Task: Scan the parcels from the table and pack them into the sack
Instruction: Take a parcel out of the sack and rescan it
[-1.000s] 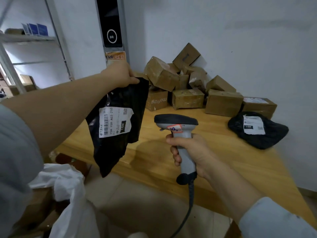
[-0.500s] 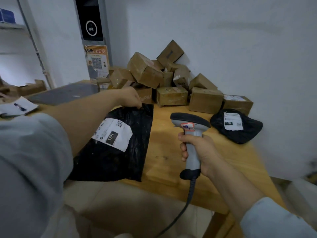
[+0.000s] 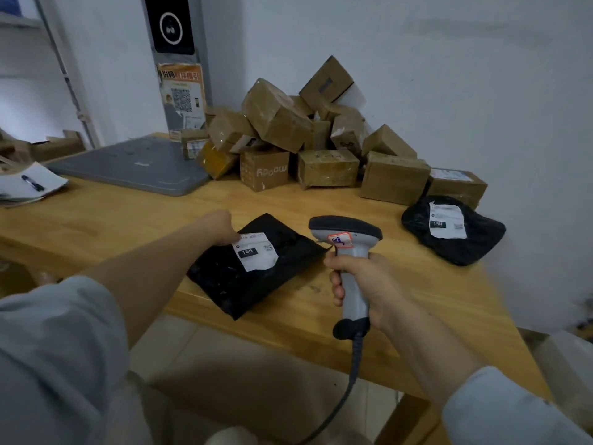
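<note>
A flat black parcel (image 3: 231,284) with a white "15H" label lies on the wooden table (image 3: 96,220) near its front edge. My left hand (image 3: 219,224) reaches across and holds the parcel's far edge beside the label; its fingers are hidden behind the knuckles. My right hand (image 3: 362,284) grips the handle of a grey barcode scanner (image 3: 345,232), whose head points at the parcel from just to its right. A second black parcel (image 3: 455,245) with a white label lies at the table's right side. No sack is in view.
A heap of several brown cardboard boxes (image 3: 279,117) stands against the wall at the back. A grey flat board (image 3: 134,165) lies back left, papers with a pen (image 3: 29,184) at the far left. The scanner cable hangs below the table edge.
The black parcel hung in the air from my left hand; it now lies flat on the table, label up. My right hand with the scanner stayed in place.
</note>
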Demonstrator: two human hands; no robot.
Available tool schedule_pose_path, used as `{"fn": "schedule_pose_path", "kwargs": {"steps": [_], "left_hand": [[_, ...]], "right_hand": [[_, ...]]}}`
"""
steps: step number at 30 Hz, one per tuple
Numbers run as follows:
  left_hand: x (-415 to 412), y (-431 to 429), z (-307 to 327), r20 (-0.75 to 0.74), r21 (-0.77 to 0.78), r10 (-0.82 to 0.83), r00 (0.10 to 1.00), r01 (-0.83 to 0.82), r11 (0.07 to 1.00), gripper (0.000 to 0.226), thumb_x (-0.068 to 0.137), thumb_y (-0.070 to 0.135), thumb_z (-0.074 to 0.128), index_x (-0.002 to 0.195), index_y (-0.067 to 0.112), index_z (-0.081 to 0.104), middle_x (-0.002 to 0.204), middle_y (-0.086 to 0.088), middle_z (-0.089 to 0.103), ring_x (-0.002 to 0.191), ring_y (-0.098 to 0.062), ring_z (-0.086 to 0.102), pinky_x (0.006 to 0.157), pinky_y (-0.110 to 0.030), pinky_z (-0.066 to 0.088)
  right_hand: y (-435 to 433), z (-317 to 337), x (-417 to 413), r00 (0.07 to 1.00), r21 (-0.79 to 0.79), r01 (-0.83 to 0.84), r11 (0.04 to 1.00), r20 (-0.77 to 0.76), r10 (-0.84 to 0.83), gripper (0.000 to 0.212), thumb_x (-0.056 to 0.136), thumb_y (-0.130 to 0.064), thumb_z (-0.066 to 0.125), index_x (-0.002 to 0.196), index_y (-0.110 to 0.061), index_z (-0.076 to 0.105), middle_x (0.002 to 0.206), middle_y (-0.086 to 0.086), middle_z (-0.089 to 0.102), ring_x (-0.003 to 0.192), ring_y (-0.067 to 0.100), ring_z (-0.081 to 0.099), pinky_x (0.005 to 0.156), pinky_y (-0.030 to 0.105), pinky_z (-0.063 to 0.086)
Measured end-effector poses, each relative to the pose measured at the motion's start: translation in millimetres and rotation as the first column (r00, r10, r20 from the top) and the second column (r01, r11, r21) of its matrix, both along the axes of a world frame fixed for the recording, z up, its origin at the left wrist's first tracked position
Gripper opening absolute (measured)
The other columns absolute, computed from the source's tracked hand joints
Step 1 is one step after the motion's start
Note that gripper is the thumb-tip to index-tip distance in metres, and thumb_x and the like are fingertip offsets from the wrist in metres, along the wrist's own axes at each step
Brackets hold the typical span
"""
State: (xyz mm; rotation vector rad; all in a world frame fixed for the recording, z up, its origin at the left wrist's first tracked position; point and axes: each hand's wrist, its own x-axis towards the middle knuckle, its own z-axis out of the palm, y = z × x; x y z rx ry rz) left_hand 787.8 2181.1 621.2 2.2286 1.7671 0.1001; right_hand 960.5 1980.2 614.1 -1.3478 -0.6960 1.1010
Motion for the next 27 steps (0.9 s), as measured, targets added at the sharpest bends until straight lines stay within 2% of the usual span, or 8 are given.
{"fn": "schedule_pose_path", "kwargs": {"steps": [5,8,10,13,15,19,21,27], "left_hand": [[-6,7,-20,-0.067,-0.047,0.031,0.997,-0.034,0.998,0.05,0.087,0.035,0.069,0.12,0.004,0.049,0.124,-0.014,0.054,0.115,-0.028,0.051,0.089,-0.033,0.041],[-10,9,-17,-0.054,-0.048,0.069,0.996,-0.072,0.996,0.045,0.077,0.038,0.078,0.093,0.015,0.043,0.107,-0.007,0.052,0.113,-0.028,0.05,0.103,-0.043,0.034],[-13,10,-12,-0.006,-0.062,0.098,0.995,-0.098,0.993,0.048,0.071,0.033,0.083,0.084,0.015,0.041,0.105,-0.008,0.053,0.112,-0.03,0.051,0.103,-0.046,0.037],[-15,6,0,0.13,-0.109,0.165,0.978,-0.151,0.982,0.052,0.075,0.019,0.08,0.113,0.002,0.049,0.124,-0.018,0.053,0.114,-0.034,0.052,0.09,-0.041,0.046],[-20,3,13,0.236,-0.176,0.222,0.946,-0.183,0.967,0.064,0.079,0.012,0.076,0.131,-0.002,0.041,0.133,-0.022,0.047,0.119,-0.037,0.049,0.086,-0.041,0.044],[-32,0,37,0.369,-0.264,0.338,0.866,-0.251,0.931,0.074,0.076,0.012,0.079,0.137,0.001,0.039,0.135,-0.024,0.047,0.122,-0.041,0.047,0.093,-0.05,0.045],[-36,-2,42,0.409,-0.2,0.336,0.849,-0.276,0.94,0.069,0.076,0.015,0.079,0.134,-0.001,0.045,0.132,-0.022,0.051,0.122,-0.039,0.048,0.097,-0.049,0.044],[-41,-18,56,0.383,0.18,0.08,0.92,-0.159,0.971,0.033,0.084,0.01,0.071,0.116,0.003,0.067,0.117,-0.015,0.065,0.107,-0.03,0.058,0.094,-0.038,0.046]], "right_hand": [[8,-4,-9,0.999,-0.045,-0.04,0.998,-0.007,0.04,0.009,0.083,-0.004,0.067,0.089,-0.001,0.061,0.051,0.009,0.051,0.038,0.017,0.044,0.04,0.025,0.042],[11,-5,-11,0.998,-0.062,-0.057,0.996,0.003,0.057,0.011,0.083,-0.005,0.068,0.091,-0.002,0.061,0.05,0.007,0.053,0.038,0.017,0.045,0.04,0.024,0.042],[11,-5,-13,0.997,-0.065,-0.076,0.995,0.023,0.077,0.013,0.083,-0.006,0.068,0.093,-0.002,0.061,0.05,0.007,0.053,0.038,0.016,0.046,0.041,0.024,0.042],[12,-3,-17,0.993,-0.058,-0.099,0.993,0.052,0.102,0.012,0.083,-0.006,0.068,0.092,-0.003,0.062,0.051,0.007,0.053,0.039,0.016,0.045,0.041,0.025,0.043],[11,-1,-21,0.991,-0.047,-0.116,0.992,0.065,0.118,0.011,0.083,-0.006,0.069,0.091,-0.003,0.062,0.05,0.006,0.052,0.039,0.017,0.045,0.042,0.025,0.042],[7,5,-33,0.984,-0.016,-0.158,0.987,0.075,0.159,0.009,0.083,-0.004,0.067,0.089,-0.004,0.061,0.05,0.006,0.051,0.039,0.017,0.043,0.042,0.025,0.04],[4,9,-38,0.98,-0.007,-0.182,0.983,0.078,0.182,0.008,0.084,-0.004,0.066,0.09,-0.004,0.06,0.051,0.006,0.051,0.039,0.017,0.043,0.041,0.024,0.04],[-6,15,-47,0.971,0.026,-0.204,0.979,0.137,0.199,0.007,0.085,-0.006,0.067,0.088,-0.007,0.061,0.052,0.006,0.052,0.039,0.016,0.044,0.04,0.024,0.04]]}}
